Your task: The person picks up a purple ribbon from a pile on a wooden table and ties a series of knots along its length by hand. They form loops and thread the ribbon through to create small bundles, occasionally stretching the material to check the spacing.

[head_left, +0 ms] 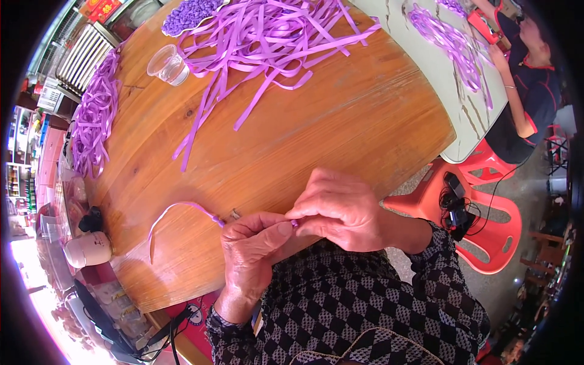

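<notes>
Over the near edge of the round wooden desk [340, 121] my two hands meet, fingertips together. My left hand [252, 243] pinches a purple ribbon strip [182, 208] between thumb and forefinger; my right hand [337, 207] closes its grip on the same strip's end, where only a tiny purple fold [295, 224] shows between the fingertips. What shape that fold has I cannot make out, since my fingers cover most of it. From my left grip the strip arcs out to my left and curves down onto the wood. A small metal-looking bit [235, 214] lies just beside the strip; it is too small to tell what it is.

Farther across the desk sits one big loose heap of purple strips [274, 36], too tangled to count, with several ends trailing toward me. A second bundle of strips [94, 115] hangs along the left rim. One clear plastic cup [168, 64] stands near the heap; its contents I cannot tell. At the far rim one tray of small purple pieces [188, 13] is cut off by the picture's edge.

At the upper right another person's arm [514, 97] rests on a pale second table [426, 67] with more purple strips [453, 45]. Two red plastic stools [496, 213] stand on the floor at my right, one carrying dark gadgets with cables [456, 207].
</notes>
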`<state>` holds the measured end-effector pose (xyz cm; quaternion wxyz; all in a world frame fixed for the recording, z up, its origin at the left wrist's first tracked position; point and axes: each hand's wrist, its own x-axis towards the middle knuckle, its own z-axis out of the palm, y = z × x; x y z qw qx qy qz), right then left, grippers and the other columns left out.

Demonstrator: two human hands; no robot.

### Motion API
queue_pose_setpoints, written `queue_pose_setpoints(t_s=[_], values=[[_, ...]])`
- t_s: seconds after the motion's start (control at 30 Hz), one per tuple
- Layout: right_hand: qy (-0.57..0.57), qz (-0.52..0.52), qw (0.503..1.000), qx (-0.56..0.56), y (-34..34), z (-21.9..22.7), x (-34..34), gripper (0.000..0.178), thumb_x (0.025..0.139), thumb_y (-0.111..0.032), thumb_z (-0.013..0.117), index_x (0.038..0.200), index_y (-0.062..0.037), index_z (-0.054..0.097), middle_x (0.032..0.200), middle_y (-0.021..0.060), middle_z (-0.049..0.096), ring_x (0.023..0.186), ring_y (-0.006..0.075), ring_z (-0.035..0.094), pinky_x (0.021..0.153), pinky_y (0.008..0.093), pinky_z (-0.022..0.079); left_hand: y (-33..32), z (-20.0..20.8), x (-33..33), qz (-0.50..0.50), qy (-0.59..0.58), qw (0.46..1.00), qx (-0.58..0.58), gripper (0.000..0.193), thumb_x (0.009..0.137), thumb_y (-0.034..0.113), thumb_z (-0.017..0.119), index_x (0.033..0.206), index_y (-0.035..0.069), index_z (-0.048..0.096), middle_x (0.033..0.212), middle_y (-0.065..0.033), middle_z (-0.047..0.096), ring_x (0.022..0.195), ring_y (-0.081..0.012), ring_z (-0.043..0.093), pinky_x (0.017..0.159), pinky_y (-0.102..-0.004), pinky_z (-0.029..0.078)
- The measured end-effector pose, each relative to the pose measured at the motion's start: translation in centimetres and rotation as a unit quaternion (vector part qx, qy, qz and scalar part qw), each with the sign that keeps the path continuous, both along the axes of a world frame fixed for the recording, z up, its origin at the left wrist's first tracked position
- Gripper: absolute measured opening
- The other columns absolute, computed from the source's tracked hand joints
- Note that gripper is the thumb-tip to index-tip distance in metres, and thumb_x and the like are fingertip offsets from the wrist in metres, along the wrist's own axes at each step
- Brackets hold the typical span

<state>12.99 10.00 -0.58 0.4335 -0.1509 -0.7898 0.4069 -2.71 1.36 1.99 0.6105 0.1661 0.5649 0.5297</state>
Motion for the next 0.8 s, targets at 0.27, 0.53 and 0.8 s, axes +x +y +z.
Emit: queue_pose_setpoints(t_s=[0.27,0.53,0.8], values=[[0.017,-0.049,0.998,0.030,-0.7,0.1,-0.4,0.023,0.065,0.012,0.067,0.085,0.0008,0.063,0.074,0.0070,0.062,0.062,0.0213,0.054,0.053,0.0301,0.043,-0.5,-0.2,-0.2,0.011,0.014,1.000,-0.003,0.016,0.076,0.010,0.074,0.083,-0.002,0.066,0.067,0.0013,0.060,0.053,-0.0033,0.044,0.048,-0.0172,0.032],[0.007,-0.119,0.984,0.133,-1.3,0.0,-0.8,0.023,0.062,0.010,0.066,0.082,0.0018,0.059,0.069,0.0085,0.059,0.056,0.0214,0.052,0.049,0.0301,0.038,-0.5,0.1,0.4,0.027,0.010,0.999,0.026,0.014,0.078,0.010,0.072,0.082,-0.001,0.064,0.065,0.0021,0.057,0.053,-0.0029,0.042,0.047,-0.0179,0.030],[0.012,-0.162,0.973,0.166,-0.9,-0.7,-1.4,0.020,0.062,0.010,0.064,0.078,0.0005,0.055,0.065,0.0073,0.054,0.055,0.0230,0.049,0.048,0.0308,0.036,-0.4,0.0,0.6,0.013,0.016,0.999,0.046,0.012,0.081,0.005,0.068,0.088,-0.004,0.065,0.071,0.0012,0.060,0.059,-0.0035,0.046,0.052,-0.0173,0.036]])
